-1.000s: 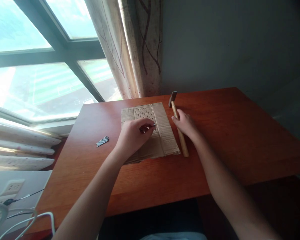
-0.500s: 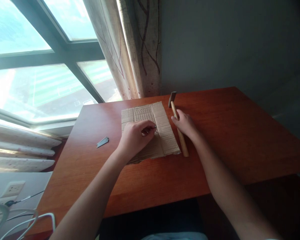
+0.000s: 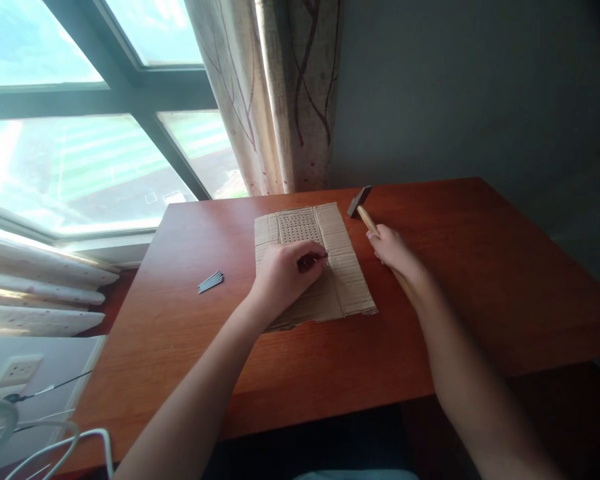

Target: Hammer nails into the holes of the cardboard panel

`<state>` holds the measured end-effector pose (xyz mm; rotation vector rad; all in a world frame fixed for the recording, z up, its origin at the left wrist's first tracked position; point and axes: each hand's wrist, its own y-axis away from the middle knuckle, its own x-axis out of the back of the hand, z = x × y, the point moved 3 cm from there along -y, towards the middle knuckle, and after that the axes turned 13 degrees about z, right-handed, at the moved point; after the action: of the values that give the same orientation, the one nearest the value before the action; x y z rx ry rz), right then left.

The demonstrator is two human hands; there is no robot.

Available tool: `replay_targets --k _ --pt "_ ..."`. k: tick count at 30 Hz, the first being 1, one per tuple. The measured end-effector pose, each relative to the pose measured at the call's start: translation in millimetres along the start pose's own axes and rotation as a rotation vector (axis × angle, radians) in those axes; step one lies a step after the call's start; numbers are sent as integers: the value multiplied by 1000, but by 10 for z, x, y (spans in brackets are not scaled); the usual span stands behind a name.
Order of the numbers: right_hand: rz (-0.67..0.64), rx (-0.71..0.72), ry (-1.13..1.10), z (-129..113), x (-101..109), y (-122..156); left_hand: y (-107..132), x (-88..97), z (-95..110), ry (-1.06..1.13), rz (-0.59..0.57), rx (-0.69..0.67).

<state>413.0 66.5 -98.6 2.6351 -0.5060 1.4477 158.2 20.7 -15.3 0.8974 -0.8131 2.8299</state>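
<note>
brown cardboard [image 3: 354, 283] lies on the reddish surface [image 3: 480, 280], dark dots [image 3: 300, 227] already filling part of its far half; the visible near half looks unmarked, with loose nails [image 3: 211, 282] to its left. the left hand [image 3: 289, 272] pinches seemingly a single nail [image 3: 325, 253] over the cardboard; the right hand [image 3: 394, 251] is wrapped round a hammer [image 3: 368, 220].

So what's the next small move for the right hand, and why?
Probably bring the hammer over the cardboard: the right hand grips it off to the side, while the left hand, above the cardboard, pinches what looks like a nail.
</note>
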Motion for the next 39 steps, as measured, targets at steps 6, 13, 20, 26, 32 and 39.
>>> replay_targets --k 6,13,20,26,32,39 --pt "52 72 177 28 104 23 30 -16 -4 10 30 -55" --pt "64 138 34 2 286 108 50 -47 -29 24 32 -65" --pt "-39 156 -237 -243 923 524 51 -69 -52 31 17 -43" --pt "-42 304 -121 -546 1357 770 38 -52 -36 19 2 -30" --pt "-8 444 44 -759 1382 940 40 -44 -22 10 15 -27" --pt "-20 467 100 -832 1378 953 37 -45 -17 8 -15 -17"
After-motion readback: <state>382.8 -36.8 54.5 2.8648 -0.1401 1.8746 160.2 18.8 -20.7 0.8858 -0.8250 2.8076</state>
